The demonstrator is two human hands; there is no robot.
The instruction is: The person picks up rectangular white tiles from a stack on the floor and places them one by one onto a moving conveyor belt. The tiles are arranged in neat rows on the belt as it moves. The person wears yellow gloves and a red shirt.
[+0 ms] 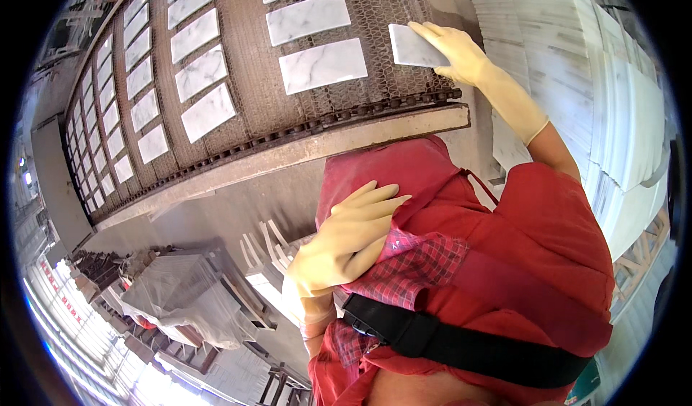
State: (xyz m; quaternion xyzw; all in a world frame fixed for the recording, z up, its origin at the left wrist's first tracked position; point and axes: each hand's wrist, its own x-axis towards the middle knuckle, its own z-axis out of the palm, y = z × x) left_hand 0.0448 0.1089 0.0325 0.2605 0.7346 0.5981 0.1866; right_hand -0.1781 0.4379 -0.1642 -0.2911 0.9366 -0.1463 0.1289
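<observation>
At the near right end of a brown mesh conveyor belt (pixel 252 60), my right hand (pixel 459 54) in a pale yellow rubber glove grips one end of a white marble-look tile (pixel 412 47). Its fingers lie along the tile's far edge and its thumb is at the near edge. The closest tile to its left is a grey-veined one (pixel 323 66) lying flat on the mesh. My left hand (pixel 347 240), gloved the same way, is held in front of my red apron (pixel 389 170). Its fingers are stretched out, and no object shows in it.
Rows of white tiles (pixel 196 73) run away leftward along the belt. A chain and a metal rail (pixel 288 157) border its near side. Tall stacks of white slabs (pixel 548 60) stand close on the right. A plastic-covered pile (pixel 180 291) sits at the lower left.
</observation>
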